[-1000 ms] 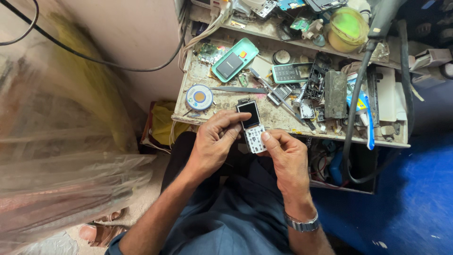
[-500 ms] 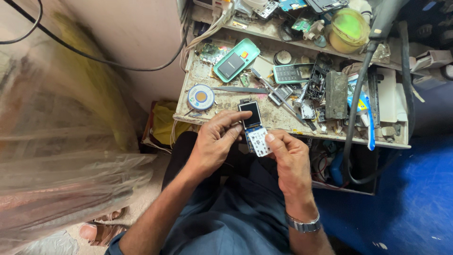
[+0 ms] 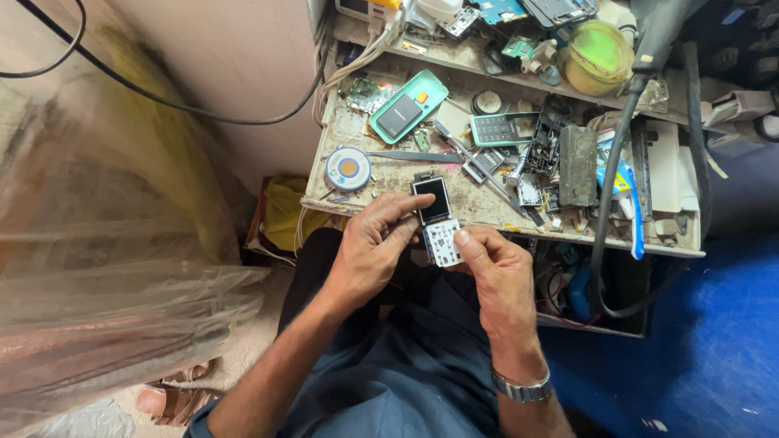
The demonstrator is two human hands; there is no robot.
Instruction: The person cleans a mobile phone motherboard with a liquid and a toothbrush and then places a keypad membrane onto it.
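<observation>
Both hands hold an opened small phone (image 3: 436, 219) just in front of a cluttered workbench. The phone shows a dark square screen above and a white keypad board below. My left hand (image 3: 369, 247) grips its left side, with the forefinger stretched along the screen's lower edge. My right hand (image 3: 497, 272) holds the lower right, thumb pressed on the white keypad part. A metal watch (image 3: 519, 388) sits on the right wrist.
The grimy workbench (image 3: 381, 174) carries a round solder-wire reel (image 3: 348, 168), tweezers (image 3: 414, 156), a teal phone shell (image 3: 407, 105), a keypad phone (image 3: 495, 128), circuit boards and a green-yellow bowl (image 3: 599, 55). A black hose (image 3: 610, 186) hangs right. Plastic sheeting (image 3: 105, 268) lies left.
The phone has stayed between both hands, shifting slightly toward me. My left forefinger has slid across the screen's lower edge; the right thumb stays on the keypad.
</observation>
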